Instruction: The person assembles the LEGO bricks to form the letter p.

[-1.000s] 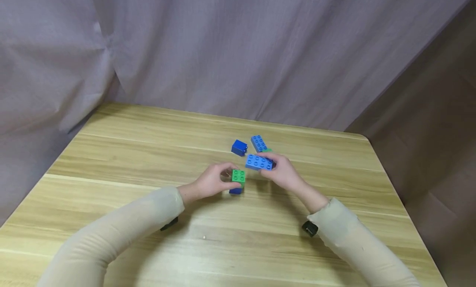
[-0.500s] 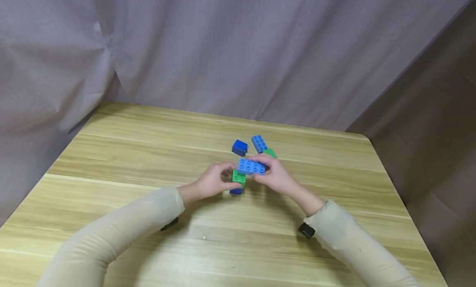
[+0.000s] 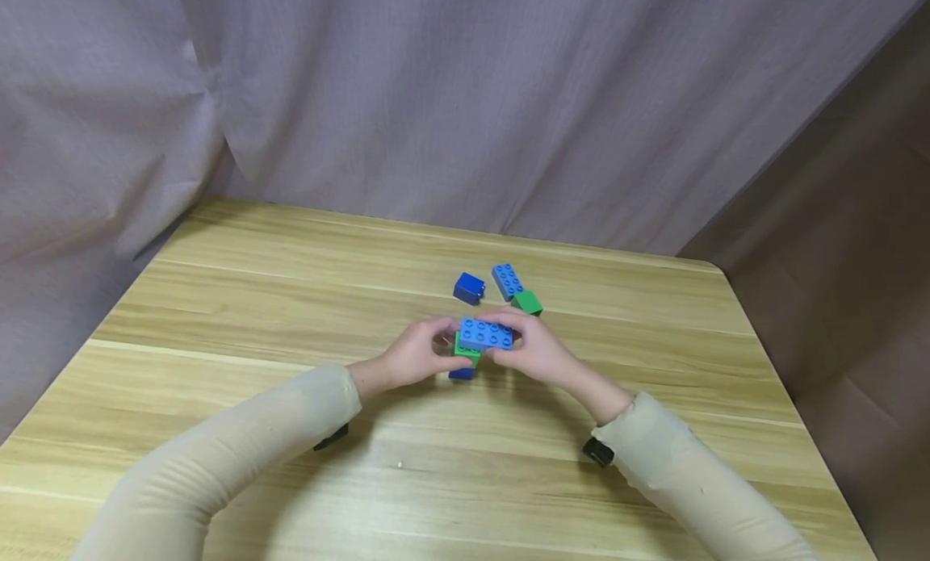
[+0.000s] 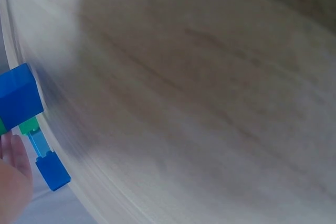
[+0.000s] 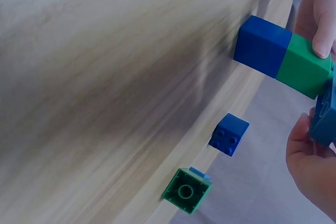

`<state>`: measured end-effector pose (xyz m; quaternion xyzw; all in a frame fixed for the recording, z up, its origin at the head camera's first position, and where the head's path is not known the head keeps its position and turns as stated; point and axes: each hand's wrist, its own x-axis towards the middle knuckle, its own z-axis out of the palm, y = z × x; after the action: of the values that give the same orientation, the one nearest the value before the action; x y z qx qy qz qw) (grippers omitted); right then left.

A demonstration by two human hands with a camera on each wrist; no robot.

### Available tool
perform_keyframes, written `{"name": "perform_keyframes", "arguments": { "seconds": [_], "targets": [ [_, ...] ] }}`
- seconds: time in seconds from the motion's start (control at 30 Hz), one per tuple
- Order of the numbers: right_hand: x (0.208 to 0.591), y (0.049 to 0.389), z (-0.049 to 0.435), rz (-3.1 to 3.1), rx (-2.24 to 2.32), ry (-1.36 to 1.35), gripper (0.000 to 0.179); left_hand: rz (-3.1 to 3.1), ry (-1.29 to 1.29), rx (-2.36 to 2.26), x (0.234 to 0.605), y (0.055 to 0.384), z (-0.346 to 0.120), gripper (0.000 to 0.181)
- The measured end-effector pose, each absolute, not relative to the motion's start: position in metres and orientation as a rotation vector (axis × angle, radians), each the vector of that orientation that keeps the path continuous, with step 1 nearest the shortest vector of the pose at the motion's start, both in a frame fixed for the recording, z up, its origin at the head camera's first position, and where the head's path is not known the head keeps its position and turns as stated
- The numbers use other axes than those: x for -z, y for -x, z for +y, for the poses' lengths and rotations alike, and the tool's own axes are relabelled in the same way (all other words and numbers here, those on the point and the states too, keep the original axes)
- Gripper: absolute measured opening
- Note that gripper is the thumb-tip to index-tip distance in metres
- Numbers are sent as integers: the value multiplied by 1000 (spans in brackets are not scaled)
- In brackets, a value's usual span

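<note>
My left hand (image 3: 416, 353) grips a green building block (image 5: 305, 65) between thumb and fingers. That block sits on top of a dark blue block (image 5: 262, 45), forming an upright stack on the table. From the right, my right hand (image 3: 541, 347) pinches a long light blue building block (image 3: 487, 334) by its right end, studs facing up. The long block's left end overlaps the top of the green block in the head view. In the right wrist view its underside edge is right at the green block's top studs.
Behind the hands lie a dark blue block (image 3: 469, 288) on its side, a second long light blue block (image 3: 506, 281), and a green block (image 3: 527, 303) tipped over beside it. The wooden table (image 3: 327, 286) ends at a grey curtain (image 3: 436, 101).
My right hand has carried the long light blue block left and down to the top of the green block, uncovering the green block behind. My left hand has stayed in place.
</note>
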<state>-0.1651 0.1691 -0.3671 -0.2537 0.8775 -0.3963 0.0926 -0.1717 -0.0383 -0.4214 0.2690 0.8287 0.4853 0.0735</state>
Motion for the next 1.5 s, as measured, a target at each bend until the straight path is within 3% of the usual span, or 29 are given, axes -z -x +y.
{"name": "perform_keyframes", "arguments": {
  "seconds": [1.5],
  "targets": [
    [366, 158, 161, 2852, 732, 1097, 50, 2492, -868, -1419, 421, 172, -41, 36]
  ]
}}
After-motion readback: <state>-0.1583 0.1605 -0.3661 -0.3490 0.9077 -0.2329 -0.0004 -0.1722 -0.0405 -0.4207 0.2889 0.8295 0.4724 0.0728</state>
